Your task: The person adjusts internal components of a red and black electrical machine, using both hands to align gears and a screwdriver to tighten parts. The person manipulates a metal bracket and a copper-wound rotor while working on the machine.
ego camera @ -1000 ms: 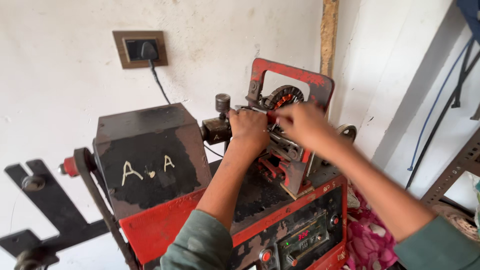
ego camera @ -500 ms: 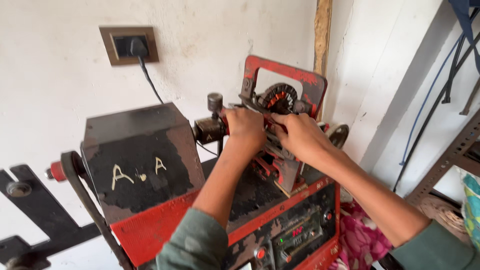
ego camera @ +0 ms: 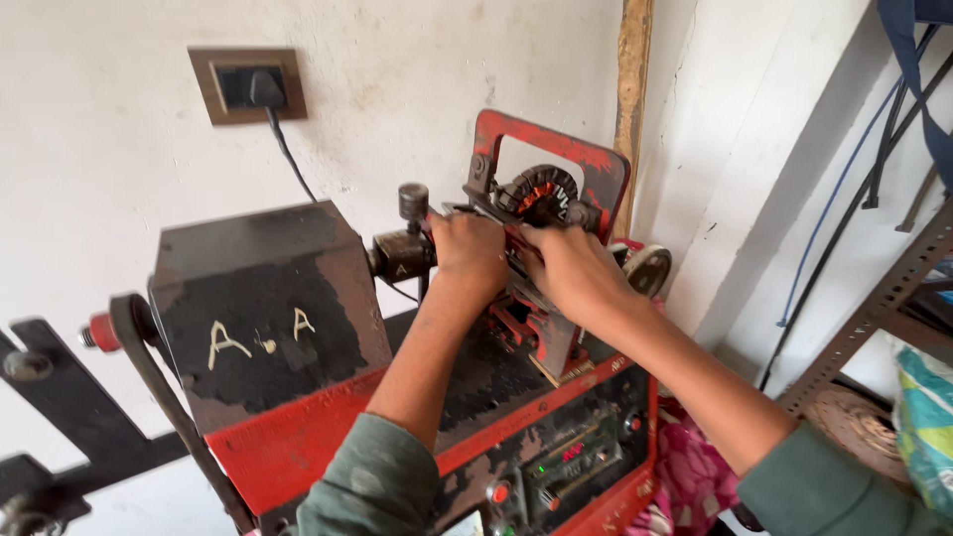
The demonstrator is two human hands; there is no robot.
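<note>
A red and black coil winding machine [ego camera: 298,437] stands against a white wall. On its red frame [ego camera: 556,149] sits a round stator with copper windings [ego camera: 536,191]. My left hand [ego camera: 469,248] grips the machine's arm just right of the black shaft block with its knob [ego camera: 409,238]. My right hand [ego camera: 571,270] presses on the red mount below the stator, fingers curled over it. Both forearms reach in from the bottom in green sleeves.
A wall socket with a black plug and cable [ego camera: 248,87] sits above the machine's black housing [ego camera: 260,308]. A black crank arm [ego camera: 60,397] sticks out at left. A metal rack [ego camera: 874,308], hanging cables and a pink cloth [ego camera: 685,476] are at right.
Both hands have slid slightly lower and closer together on the mount below the stator. The camera has shifted a little, so the machine sits lower-left in view.
</note>
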